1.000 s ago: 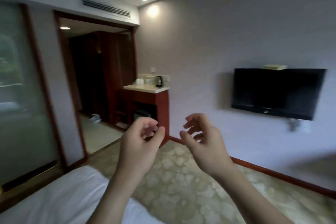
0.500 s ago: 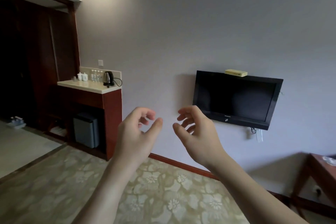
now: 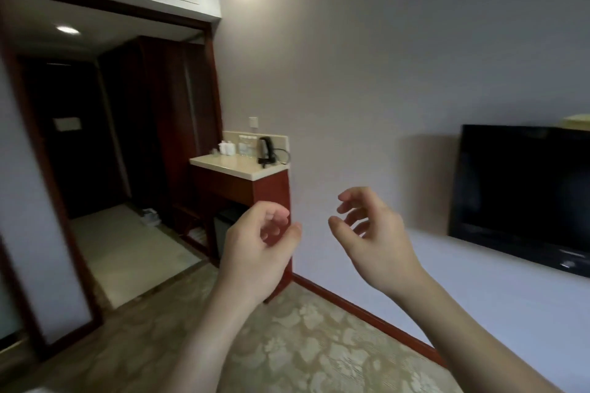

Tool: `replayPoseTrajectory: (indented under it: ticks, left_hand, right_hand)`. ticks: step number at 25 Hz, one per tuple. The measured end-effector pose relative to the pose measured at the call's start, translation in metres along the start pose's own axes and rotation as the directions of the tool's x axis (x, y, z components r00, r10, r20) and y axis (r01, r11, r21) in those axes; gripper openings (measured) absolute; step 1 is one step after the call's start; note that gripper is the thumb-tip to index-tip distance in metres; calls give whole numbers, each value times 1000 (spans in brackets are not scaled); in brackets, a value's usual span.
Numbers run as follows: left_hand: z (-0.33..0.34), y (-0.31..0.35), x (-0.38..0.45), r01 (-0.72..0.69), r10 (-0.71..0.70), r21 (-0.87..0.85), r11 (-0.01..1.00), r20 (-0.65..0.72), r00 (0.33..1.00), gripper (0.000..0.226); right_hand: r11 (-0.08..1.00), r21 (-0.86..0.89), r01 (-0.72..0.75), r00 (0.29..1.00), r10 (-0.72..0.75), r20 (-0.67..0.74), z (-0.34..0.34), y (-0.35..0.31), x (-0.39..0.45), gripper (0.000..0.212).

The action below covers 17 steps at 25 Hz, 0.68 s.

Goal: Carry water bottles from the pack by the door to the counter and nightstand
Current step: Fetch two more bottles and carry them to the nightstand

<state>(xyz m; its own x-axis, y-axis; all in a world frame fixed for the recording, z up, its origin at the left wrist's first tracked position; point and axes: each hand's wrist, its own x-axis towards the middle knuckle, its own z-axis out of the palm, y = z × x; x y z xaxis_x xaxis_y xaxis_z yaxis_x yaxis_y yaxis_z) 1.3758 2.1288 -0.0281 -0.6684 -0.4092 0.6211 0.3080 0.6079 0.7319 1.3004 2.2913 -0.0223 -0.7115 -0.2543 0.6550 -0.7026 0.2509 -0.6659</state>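
- Hotel room: floral carpet (image 3: 303, 344) under both raised forearms.
- Left hand (image 3: 255, 252) loosely curled, empty; right hand (image 3: 373, 239) beside it, fingers half spread, empty.
- Counter (image 3: 236, 166) with kettle (image 3: 265, 150) just beyond the left hand.
- Bottle pack (image 3: 150, 216), blurred, on the entry floor far left of it.
- Television (image 3: 523, 195) right of the right hand.

Open floor (image 3: 134, 252) before counter (image 3: 238, 166)
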Motion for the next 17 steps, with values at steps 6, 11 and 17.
replayPoseTrajectory:
  ticks: [6, 11, 17]
  left_hand:
    - [7, -63, 96, 181, -137, 203, 962, -213, 967, 6]
    - [-8, -131, 142, 328, -234, 238, 914, -351, 907, 5]
    - [-22, -255, 231, 354, -218, 265, 897, -433, 875, 5]
  right_hand:
    - [969, 231, 90, 955, -150, 255, 91, 69, 135, 22]
    - [915, 394, 90, 891, -251, 379, 188, 98, 196, 25]
    - [899, 426, 103, 851, -301, 430, 330, 153, 278, 24]
